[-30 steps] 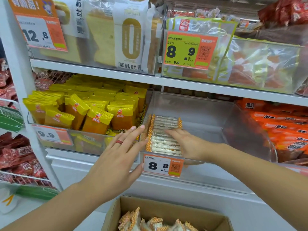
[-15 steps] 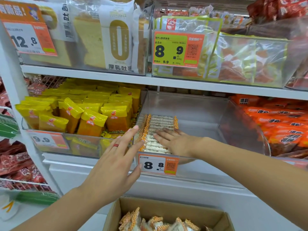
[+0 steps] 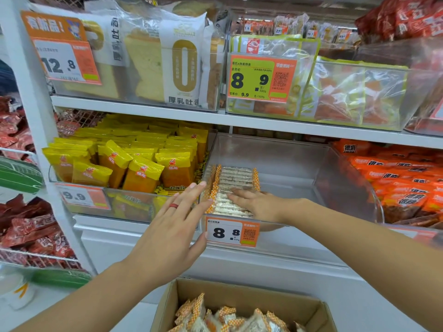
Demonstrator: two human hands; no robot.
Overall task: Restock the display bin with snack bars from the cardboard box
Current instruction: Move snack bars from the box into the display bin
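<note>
On the middle shelf, the clear plastic display bin (image 3: 299, 164) is the big thing to look at. It is smooth and see-through, with tall straight walls. Most of it has nothing in it. Only one neat row of snack bars (image 3: 233, 188) lies along the left wall of the bin, so I think the job has just begun and there is a lot left to fill.

Below the bin sits the brown cardboard box (image 3: 242, 295). It is open, and a heap of the same bars (image 3: 223, 317) lies in it, so plenty is left to move.

Inside the bin, the right hand (image 3: 257, 203) lies flat on the near end of the row. Its fingers are straight and press down on the bars; it grips nothing.

Just left of the bin, the left hand (image 3: 172, 232) is spread wide with straight fingers and holds nothing. Its fingertips are by the left wall of the bin; I cannot tell if they touch.

The bars are thin and flat, in shiny crinkly wrappers. The middles look pale, and the ends have orange checks.

On the front of the bin hangs a small paper price tag (image 3: 232, 232), white and orange.
</note>
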